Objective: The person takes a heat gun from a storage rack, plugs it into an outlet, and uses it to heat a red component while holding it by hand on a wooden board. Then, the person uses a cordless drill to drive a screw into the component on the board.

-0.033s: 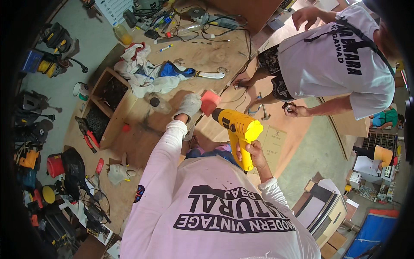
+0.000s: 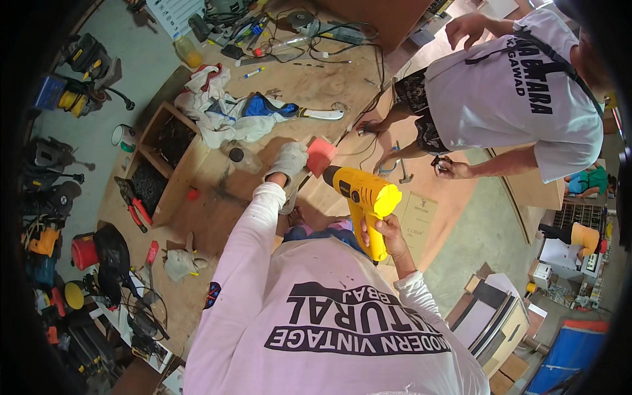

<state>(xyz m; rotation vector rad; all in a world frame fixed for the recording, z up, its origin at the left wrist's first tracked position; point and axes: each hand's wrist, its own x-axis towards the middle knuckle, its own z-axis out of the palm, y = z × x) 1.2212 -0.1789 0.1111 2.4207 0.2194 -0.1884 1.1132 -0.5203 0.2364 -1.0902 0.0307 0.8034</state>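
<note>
If the heat gun (image 2: 366, 189), gripped in the right hand (image 2: 391, 236), runs hot, the red sheet (image 2: 321, 155) (at its ten o'clock) could scorch. The gloved left hand (image 2: 288, 162), pinching the sheet's nine-o'clock edge, might burn too.

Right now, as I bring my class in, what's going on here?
The gloved left hand holds a flat red piece, while the bare right hand grips a yellow gun-shaped tool. The tool's dark nozzle is close to the piece; whether they touch is unclear. Nearby, a white-shirted co-worker holds a small dark object.
</note>
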